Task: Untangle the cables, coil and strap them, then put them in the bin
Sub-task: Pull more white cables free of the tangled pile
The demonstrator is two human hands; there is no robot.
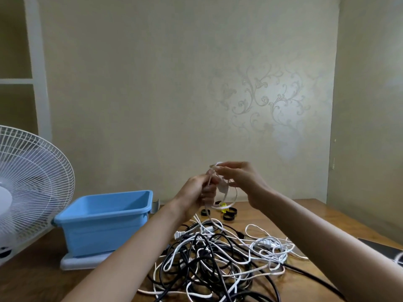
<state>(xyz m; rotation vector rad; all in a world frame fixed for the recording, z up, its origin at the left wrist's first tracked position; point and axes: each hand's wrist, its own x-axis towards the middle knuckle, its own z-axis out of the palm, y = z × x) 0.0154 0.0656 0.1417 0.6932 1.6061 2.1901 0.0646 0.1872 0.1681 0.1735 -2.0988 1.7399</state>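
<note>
Head view: a person is working above a wooden tabletop [316,221], with both hands raised over the far edge of the pile.
Step in hand: coiling, I would say; one white cable [236,195] is being gathered into small loops while its tail is trailing down into the tangle [213,256].
Left hand [194,192]: its grip is closing round the gathered strands, fingers curled about them.
Right hand [244,182]: its grip is narrow, fingertips pinching the top of a loop just beside the left hand.
Where the cables are: the heap is lying at six o'clock from the hands, black and white leads crossing each other.
Next move: it is probably calling for the tail to be drawn free of the heap, then a strap fetched from twelve o'clock of the pile.
Count: one blue bin [102,214] is sitting at nine o'clock of the heap, holding no cable that I can see; three black strap rings [205,212] and one yellow piece [222,206] are lying below the hands; one fan [32,177] is standing beyond the bin.
Cables in the heap: too interwoven for counting.
</note>
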